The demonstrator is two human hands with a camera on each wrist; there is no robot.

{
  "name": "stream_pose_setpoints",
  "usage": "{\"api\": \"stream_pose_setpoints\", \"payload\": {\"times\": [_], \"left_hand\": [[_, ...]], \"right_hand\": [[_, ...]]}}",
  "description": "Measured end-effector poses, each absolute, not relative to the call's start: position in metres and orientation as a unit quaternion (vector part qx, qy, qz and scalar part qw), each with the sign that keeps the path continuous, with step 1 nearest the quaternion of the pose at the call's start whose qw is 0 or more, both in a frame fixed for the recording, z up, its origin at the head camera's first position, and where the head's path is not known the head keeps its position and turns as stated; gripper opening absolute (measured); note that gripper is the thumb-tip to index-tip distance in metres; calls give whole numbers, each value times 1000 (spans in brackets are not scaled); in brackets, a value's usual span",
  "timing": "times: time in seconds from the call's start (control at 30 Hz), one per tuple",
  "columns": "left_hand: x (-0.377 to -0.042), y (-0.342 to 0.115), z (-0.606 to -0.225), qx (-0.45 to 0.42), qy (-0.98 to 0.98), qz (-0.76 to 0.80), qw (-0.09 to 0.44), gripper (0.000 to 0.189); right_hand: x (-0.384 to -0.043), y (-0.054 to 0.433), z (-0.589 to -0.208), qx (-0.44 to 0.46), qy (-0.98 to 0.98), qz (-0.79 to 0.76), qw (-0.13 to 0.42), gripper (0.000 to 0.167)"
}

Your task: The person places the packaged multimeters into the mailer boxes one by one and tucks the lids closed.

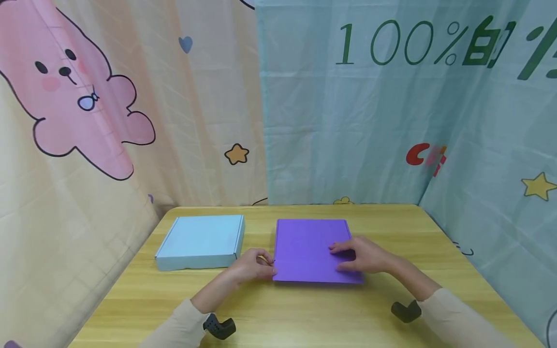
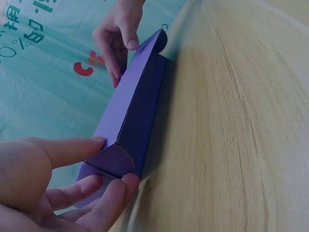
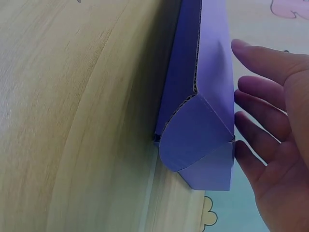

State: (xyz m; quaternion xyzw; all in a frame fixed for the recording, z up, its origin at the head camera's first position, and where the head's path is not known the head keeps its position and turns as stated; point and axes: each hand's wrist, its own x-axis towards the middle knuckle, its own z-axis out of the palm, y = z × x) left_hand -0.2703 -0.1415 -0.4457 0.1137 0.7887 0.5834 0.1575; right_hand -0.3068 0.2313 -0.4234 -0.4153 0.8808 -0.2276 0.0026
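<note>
A purple cardboard box [image 1: 309, 246] lies on the wooden table, its lid lowered with the front flap not tucked in. Thumb and fingers of my left hand [image 1: 252, 265] pinch its near left corner; in the left wrist view the thumb lies on the lid's edge and the fingertips press the rounded side flap [image 2: 113, 159]. Over the box's right side is my right hand [image 1: 365, 255], thumb and fingers spread. The right wrist view shows that hand [image 3: 275, 106] beside the box, near another rounded side flap [image 3: 193, 135] that sticks out past the side wall.
A closed light blue box [image 1: 200, 239] sits to the left of the purple one on the table [image 1: 304, 314]. Printed curtains [image 1: 209, 96] hang behind the table and along both sides. Each wrist wears a dark camera mount [image 1: 219, 326].
</note>
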Motion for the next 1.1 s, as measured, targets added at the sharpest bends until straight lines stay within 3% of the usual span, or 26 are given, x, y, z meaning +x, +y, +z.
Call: {"api": "stream_pose_setpoints", "payload": {"times": [0.4, 0.77, 0.9, 1.1], "left_hand": [[-271, -138, -433, 133, 860, 492, 31, 36], [-280, -130, -432, 307, 882, 332, -133, 37], [-282, -125, -437, 362, 888, 253, -131, 43], [-283, -121, -450, 379, 901, 194, -79, 51]], "right_hand": [[-301, 249, -418, -400, 885, -239, -15, 42], [-292, 266, -420, -372, 897, -233, -49, 43], [-291, 270, -425, -352, 904, -236, -64, 39], [-281, 269, -436, -275, 923, -265, -43, 30]]}}
